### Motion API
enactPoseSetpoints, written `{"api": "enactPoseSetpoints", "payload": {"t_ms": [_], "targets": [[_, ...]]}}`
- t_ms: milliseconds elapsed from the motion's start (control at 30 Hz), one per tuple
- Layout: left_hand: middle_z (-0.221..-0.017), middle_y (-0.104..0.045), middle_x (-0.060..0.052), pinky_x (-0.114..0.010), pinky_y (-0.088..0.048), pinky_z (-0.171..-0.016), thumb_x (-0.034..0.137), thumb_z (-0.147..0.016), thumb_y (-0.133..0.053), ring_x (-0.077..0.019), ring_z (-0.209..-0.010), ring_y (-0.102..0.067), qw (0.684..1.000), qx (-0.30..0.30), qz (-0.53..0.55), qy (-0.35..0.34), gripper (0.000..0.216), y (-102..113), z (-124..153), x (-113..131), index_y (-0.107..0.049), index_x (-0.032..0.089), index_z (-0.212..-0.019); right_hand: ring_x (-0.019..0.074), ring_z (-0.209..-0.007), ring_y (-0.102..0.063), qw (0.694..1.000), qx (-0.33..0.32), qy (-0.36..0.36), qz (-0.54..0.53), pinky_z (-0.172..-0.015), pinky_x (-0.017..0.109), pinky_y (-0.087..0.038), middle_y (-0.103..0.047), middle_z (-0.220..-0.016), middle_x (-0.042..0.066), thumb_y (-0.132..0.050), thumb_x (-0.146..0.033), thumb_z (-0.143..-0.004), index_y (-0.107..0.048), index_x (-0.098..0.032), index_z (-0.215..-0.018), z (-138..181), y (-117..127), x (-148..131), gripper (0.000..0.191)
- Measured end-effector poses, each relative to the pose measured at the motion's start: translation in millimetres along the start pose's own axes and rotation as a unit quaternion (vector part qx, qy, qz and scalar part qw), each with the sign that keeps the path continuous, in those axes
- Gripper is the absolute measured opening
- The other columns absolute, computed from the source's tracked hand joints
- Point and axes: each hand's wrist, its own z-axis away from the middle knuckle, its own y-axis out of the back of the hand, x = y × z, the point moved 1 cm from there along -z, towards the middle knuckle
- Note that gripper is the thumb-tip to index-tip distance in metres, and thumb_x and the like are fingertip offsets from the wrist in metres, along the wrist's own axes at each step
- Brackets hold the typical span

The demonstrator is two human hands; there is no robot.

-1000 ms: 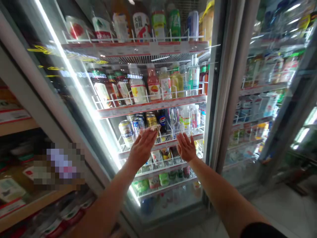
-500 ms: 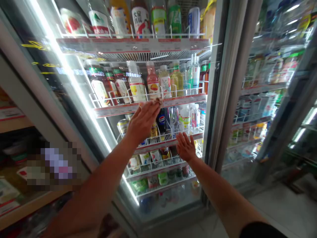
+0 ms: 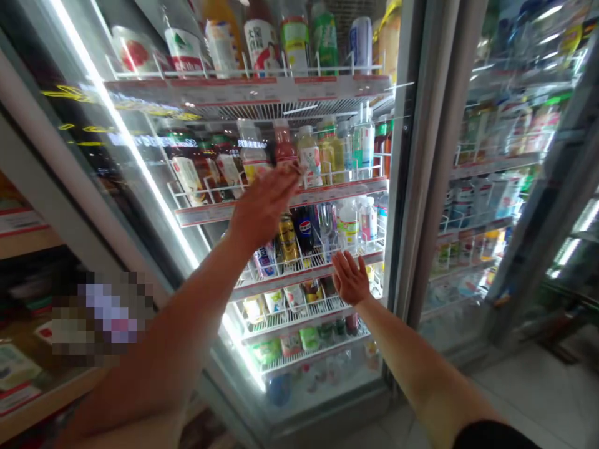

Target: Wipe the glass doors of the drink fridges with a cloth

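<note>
My left hand (image 3: 266, 206) is stretched flat at the glass door, in front of the second shelf of bottles, slightly blurred. A crumpled pale cloth or tissue (image 3: 296, 167) shows at its fingertips, mostly hidden by the fingers. Lower and to the right, my right hand (image 3: 350, 278) rests against the glass door (image 3: 322, 399) with its fingers spread, holding nothing. Behind the glass, near my left hand, stand a red-capped juice bottle (image 3: 283, 143), a gold can (image 3: 288, 240) and a dark Pepsi bottle (image 3: 305, 228).
Wire shelves with price strips (image 3: 341, 190) hold several rows of drinks. A bright light strip (image 3: 126, 137) runs down the left side. To the right are a metal door frame (image 3: 433, 143) and another drinks fridge (image 3: 491, 168). A wooden shelf with goods (image 3: 56, 386) stands at lower left.
My left hand has moved up and a little left across the glass with the cloth, uncovering the gold can. My right hand has stayed in place.
</note>
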Motion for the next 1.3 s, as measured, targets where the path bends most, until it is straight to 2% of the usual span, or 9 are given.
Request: {"api": "enactPoseSetpoints", "payload": {"t_ms": [100, 300, 500, 700, 833, 967, 1067, 1133, 1300], "targets": [[-0.163, -0.046, -0.012, -0.054, -0.028, -0.129, 0.021, -0.111, -0.030, -0.0256, -0.161, -0.018, 0.989, 0.096, -0.044, 0.105, 0.046, 8.0, 4.4, -14.4, -0.050, 0.004, -0.149, 0.0229, -0.142, -0.058, 1.000, 0.007, 0.002, 0.002, -0.133, 0.044, -0.008, -0.071, -0.141, 0.014, -0.049, -0.023, -0.102, -0.046, -0.017, -0.159, -1.9, 1.4, -0.9, 0.058], [-0.154, -0.057, -0.003, -0.042, -0.032, -0.130, 0.009, -0.108, -0.035, -0.0184, -0.152, -0.042, 0.994, -0.062, -0.006, -0.095, 0.048, 6.9, 39.8, -7.8, -0.058, 0.021, -0.149, 0.0229, -0.143, -0.058, 1.000, -0.007, -0.007, 0.014, -0.133, 0.043, -0.011, -0.068, -0.145, 0.012, -0.047, -0.024, -0.103, -0.045, -0.022, -0.160, -0.1, 0.2, -0.3, 0.058], [-0.163, -0.046, -0.015, -0.054, -0.026, -0.131, 0.013, -0.105, -0.048, -0.0291, -0.158, -0.030, 0.994, 0.076, -0.041, 0.071, 0.045, 22.8, 65.6, -37.7, -0.051, 0.005, -0.149, 0.0228, -0.141, -0.059, 1.000, 0.004, -0.007, 0.008, -0.132, 0.044, -0.012, -0.069, -0.144, 0.012, -0.047, -0.024, -0.103, -0.041, -0.020, -0.162, 0.4, 0.1, -0.5, 0.060], [-0.156, -0.056, -0.006, -0.043, -0.025, -0.133, 0.001, -0.101, -0.043, -0.0209, -0.157, -0.034, 0.994, -0.033, -0.053, -0.095, 0.056, 19.8, 104.3, -18.8, -0.051, 0.021, -0.154, 0.0232, -0.144, -0.056, 1.000, 0.010, -0.003, -0.001, -0.132, 0.044, -0.013, -0.068, -0.145, 0.013, -0.046, -0.024, -0.103, -0.032, -0.018, -0.167, 0.0, 0.7, -0.7, 0.065], [-0.163, -0.046, -0.012, -0.054, -0.033, -0.128, 0.012, -0.106, -0.047, -0.0272, -0.156, -0.035, 0.994, 0.047, -0.085, 0.057, 0.050, 37.5, 114.8, -46.1, -0.046, 0.015, -0.156, 0.0236, -0.142, -0.058, 1.000, 0.006, -0.006, 0.007, -0.132, 0.044, -0.014, -0.068, -0.145, 0.013, -0.046, -0.024, -0.104, -0.033, -0.018, -0.166, 1.0, 0.5, -0.4, 0.064], [-0.167, -0.038, -0.018, -0.056, -0.034, -0.126, 0.010, -0.105, -0.046, -0.0315, -0.158, -0.030, 0.978, 0.117, -0.106, 0.136, 0.057, 21.1, 154.4, -21.2, -0.037, 0.012, -0.162, 0.0239, -0.140, -0.059, 1.000, 0.004, -0.008, 0.011, -0.132, 0.044, -0.014, -0.068, -0.146, 0.013, -0.046, -0.024, -0.104, -0.033, -0.019, -0.166, 1.0, 0.7, -0.6, 0.064], [-0.156, -0.055, -0.011, -0.046, -0.035, -0.128, 0.002, -0.103, -0.040, -0.0249, -0.153, -0.040, 0.997, -0.014, -0.077, -0.011, 0.065, 7.4, 181.1, 4.5, -0.032, 0.020, -0.165, 0.0236, -0.140, -0.060, 1.000, 0.009, -0.005, 0.005, -0.132, 0.044, -0.013, -0.069, -0.144, 0.013, -0.046, -0.023, -0.103, -0.030, -0.018, -0.167, -0.2, 1.8, -1.0, 0.066], [-0.151, -0.060, -0.007, -0.044, -0.035, -0.128, 0.001, -0.102, -0.039, -0.0233, -0.151, -0.044, 0.993, -0.051, -0.072, -0.072, 0.064, 12.5, 184.7, 0.1, -0.036, 0.022, -0.163, 0.0236, -0.140, -0.060, 1.000, 0.009, -0.007, 0.003, -0.132, 0.043, -0.013, -0.069, -0.144, 0.013, -0.047, -0.023, -0.103, -0.028, -0.018, -0.168, -1.0, 2.6, -1.2, 0.067], [-0.162, -0.045, -0.018, -0.058, -0.039, -0.122, 0.012, -0.106, -0.044, -0.0330, -0.153, -0.038, 0.981, 0.051, -0.116, 0.148, 0.052, 33.2, 173.3, -29.6, -0.042, 0.011, -0.158, 0.0241, -0.140, -0.060, 1.000, 0.010, -0.004, 0.006, -0.132, 0.044, -0.012, -0.069, -0.143, 0.014, -0.048, -0.024, -0.103, -0.028, -0.018, -0.168, 0.0, 2.1, -0.8, 0.068]]}}
